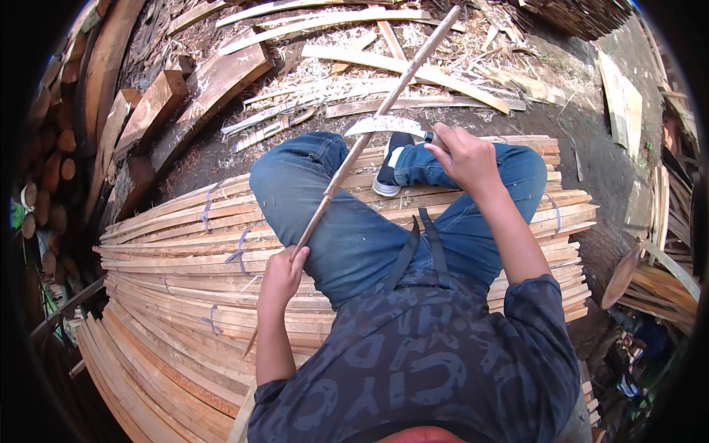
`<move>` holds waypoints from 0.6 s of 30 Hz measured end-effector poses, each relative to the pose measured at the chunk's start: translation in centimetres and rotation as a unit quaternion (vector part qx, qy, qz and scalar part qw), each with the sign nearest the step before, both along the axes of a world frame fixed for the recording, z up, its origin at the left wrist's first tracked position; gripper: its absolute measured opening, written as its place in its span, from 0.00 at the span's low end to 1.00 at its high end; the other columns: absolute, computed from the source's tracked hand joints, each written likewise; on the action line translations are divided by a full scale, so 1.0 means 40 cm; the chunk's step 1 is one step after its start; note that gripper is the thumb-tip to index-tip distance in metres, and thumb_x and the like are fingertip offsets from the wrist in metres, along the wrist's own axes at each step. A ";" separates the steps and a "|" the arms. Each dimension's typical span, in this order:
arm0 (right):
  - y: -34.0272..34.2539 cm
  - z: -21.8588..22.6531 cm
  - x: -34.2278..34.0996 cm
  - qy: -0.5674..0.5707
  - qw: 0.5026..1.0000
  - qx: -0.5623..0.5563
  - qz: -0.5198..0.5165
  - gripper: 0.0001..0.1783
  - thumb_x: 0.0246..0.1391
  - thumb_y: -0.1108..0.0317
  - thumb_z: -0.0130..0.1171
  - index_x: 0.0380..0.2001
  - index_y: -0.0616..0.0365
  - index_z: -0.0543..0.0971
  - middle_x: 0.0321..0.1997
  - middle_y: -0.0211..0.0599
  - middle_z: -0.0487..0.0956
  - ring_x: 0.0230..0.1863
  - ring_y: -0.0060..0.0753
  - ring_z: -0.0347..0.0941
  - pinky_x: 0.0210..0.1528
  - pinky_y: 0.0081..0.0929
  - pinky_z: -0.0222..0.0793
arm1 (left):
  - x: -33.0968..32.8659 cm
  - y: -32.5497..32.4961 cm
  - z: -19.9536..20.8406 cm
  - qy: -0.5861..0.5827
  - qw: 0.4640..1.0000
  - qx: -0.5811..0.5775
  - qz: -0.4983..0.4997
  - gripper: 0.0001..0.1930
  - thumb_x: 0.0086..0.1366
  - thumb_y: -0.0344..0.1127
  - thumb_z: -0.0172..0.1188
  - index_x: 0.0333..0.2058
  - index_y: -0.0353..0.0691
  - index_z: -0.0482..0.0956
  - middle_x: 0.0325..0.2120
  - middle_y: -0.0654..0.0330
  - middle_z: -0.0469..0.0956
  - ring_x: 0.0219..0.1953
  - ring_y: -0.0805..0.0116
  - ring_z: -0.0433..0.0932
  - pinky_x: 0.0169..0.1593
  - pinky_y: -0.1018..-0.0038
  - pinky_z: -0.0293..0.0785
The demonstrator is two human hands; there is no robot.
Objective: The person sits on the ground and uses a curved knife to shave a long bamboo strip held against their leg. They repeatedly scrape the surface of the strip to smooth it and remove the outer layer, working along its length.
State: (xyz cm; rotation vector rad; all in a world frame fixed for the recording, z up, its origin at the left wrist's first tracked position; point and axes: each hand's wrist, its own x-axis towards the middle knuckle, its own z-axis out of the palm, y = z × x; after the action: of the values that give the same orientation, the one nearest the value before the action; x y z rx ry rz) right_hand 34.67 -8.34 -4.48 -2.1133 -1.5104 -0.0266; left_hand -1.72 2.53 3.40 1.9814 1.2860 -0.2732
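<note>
My left hand (281,275) is closed round the lower part of a long thin wooden stick (344,176), beside my left thigh. From there the stick slants up and away to the right, past my knees, and its far end sticks out over the ground. In my right hand (467,156), above my right leg, is a small sickle (391,123) with a pale curved blade. The fingers wrap its handle. The blade points left and lies across the stick; whether it touches the wood I cannot tell.
I sit cross-legged on tied bundles of wooden slats (177,284). Thick timber pieces (214,92) lie at the far left, with stacked logs (55,173) beyond. Shavings and loose strips (443,77) cover the ground ahead. More boards (622,103) lie at the right.
</note>
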 end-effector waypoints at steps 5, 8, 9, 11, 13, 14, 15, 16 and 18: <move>0.005 -0.021 0.019 -0.012 1.000 -0.013 -0.015 0.18 0.52 0.52 0.62 0.42 0.48 0.76 0.22 0.33 0.74 0.22 0.40 0.76 0.21 0.35 0.70 | 0.001 0.011 -0.005 0.003 0.999 -0.036 0.001 0.24 0.70 0.47 0.50 0.23 0.29 0.71 0.15 0.43 0.67 0.20 0.44 0.68 0.27 0.60 0.64; 0.004 -0.033 0.028 -0.012 0.999 -0.025 -0.030 0.18 0.51 0.53 0.64 0.42 0.49 0.76 0.24 0.33 0.76 0.24 0.40 0.76 0.22 0.35 0.70 | 0.004 0.010 -0.007 -0.005 0.999 -0.042 0.004 0.25 0.70 0.47 0.50 0.22 0.28 0.71 0.15 0.43 0.67 0.19 0.46 0.67 0.27 0.60 0.63; 0.004 -0.037 0.030 -0.014 0.999 -0.028 -0.035 0.18 0.51 0.53 0.64 0.42 0.49 0.76 0.24 0.33 0.76 0.24 0.40 0.76 0.22 0.35 0.70 | 0.008 0.011 -0.006 -0.007 0.999 -0.040 0.009 0.25 0.70 0.47 0.50 0.22 0.28 0.71 0.15 0.43 0.67 0.19 0.46 0.67 0.27 0.60 0.63; 0.002 -0.046 0.032 -0.017 0.999 -0.007 -0.035 0.18 0.52 0.50 0.62 0.40 0.48 0.75 0.22 0.34 0.74 0.22 0.40 0.76 0.20 0.35 0.70 | 0.009 0.014 -0.004 -0.004 0.999 -0.046 0.005 0.26 0.70 0.47 0.50 0.22 0.28 0.71 0.15 0.43 0.67 0.18 0.46 0.66 0.26 0.60 0.63; 0.003 -0.047 0.033 -0.015 0.999 -0.002 -0.034 0.17 0.53 0.49 0.60 0.39 0.48 0.75 0.21 0.34 0.74 0.21 0.41 0.76 0.19 0.36 0.70 | 0.010 0.016 -0.003 -0.003 0.999 -0.048 0.003 0.26 0.70 0.47 0.50 0.22 0.27 0.71 0.15 0.42 0.67 0.18 0.46 0.67 0.26 0.60 0.63; 0.001 -0.044 0.031 -0.012 0.999 -0.006 -0.032 0.17 0.54 0.50 0.60 0.39 0.48 0.75 0.21 0.34 0.74 0.21 0.41 0.76 0.19 0.36 0.70 | 0.010 0.015 -0.001 -0.003 0.999 -0.048 0.003 0.26 0.70 0.48 0.50 0.22 0.27 0.71 0.14 0.42 0.67 0.18 0.46 0.67 0.26 0.60 0.63; -0.002 -0.041 0.028 -0.008 0.999 -0.011 -0.030 0.17 0.54 0.50 0.60 0.39 0.49 0.74 0.21 0.35 0.74 0.21 0.42 0.76 0.20 0.36 0.70 | 0.011 0.014 0.000 -0.003 0.999 -0.047 0.002 0.26 0.70 0.48 0.50 0.22 0.27 0.71 0.14 0.42 0.67 0.18 0.46 0.67 0.26 0.59 0.63; -0.006 -0.041 0.021 0.014 1.000 -0.007 -0.027 0.17 0.55 0.50 0.60 0.39 0.49 0.74 0.21 0.35 0.74 0.21 0.42 0.76 0.20 0.36 0.70 | 0.012 0.017 -0.001 0.010 0.999 -0.042 0.002 0.26 0.70 0.48 0.50 0.21 0.27 0.71 0.14 0.42 0.67 0.18 0.46 0.67 0.26 0.59 0.63; -0.023 -0.043 -0.005 0.057 0.998 0.004 -0.021 0.16 0.56 0.51 0.59 0.39 0.51 0.74 0.22 0.36 0.75 0.21 0.43 0.76 0.20 0.36 0.71 | 0.013 0.015 -0.004 0.036 0.999 -0.032 0.001 0.27 0.69 0.48 0.51 0.21 0.27 0.71 0.14 0.42 0.67 0.18 0.46 0.68 0.27 0.59 0.64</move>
State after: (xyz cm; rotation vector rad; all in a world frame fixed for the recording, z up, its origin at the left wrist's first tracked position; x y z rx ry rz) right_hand 34.48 -9.25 -6.20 -2.1033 -1.3967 0.0719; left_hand -1.21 3.13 3.25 1.9315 1.3067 -0.3835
